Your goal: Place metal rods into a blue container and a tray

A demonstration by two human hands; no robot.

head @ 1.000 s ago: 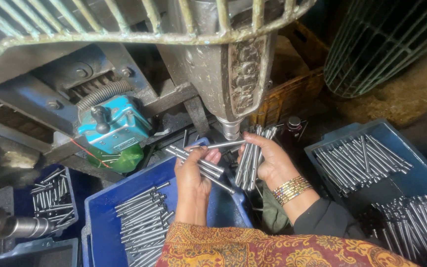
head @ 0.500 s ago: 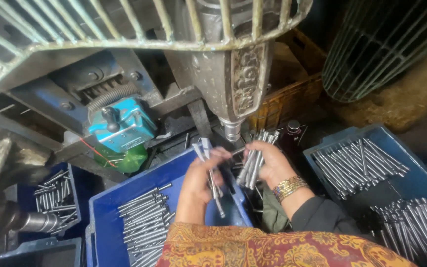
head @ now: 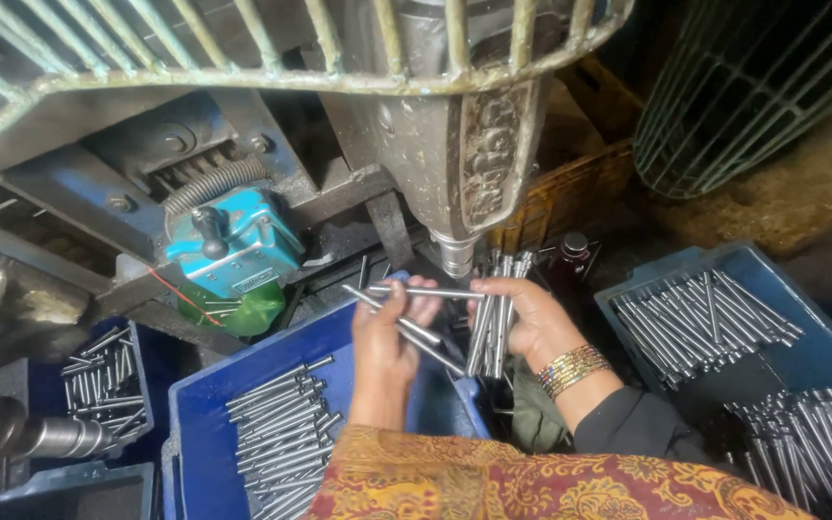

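My left hand (head: 384, 349) holds two or three thin metal rods (head: 404, 325) that point up and to the left, over the blue crate (head: 195, 424). My right hand (head: 530, 323) grips an upright bundle of several metal rods (head: 495, 318) just below the press machine's ram (head: 457, 256). One rod (head: 426, 291) lies level between the two hands, its right end at my right fingertips. Bangles circle my right wrist.
The blue crate holds several finished rods (head: 281, 433). A second blue crate (head: 825, 351) on the right is full of rods. A small dark bin (head: 98, 380) with rods stands at the left. A turquoise switch box (head: 233, 241) and wire guards hang on the machine.
My left hand has swung its rods from pointing down into the crate up towards the machine. A single rod now lies level between both hands. The right bundle stays put.
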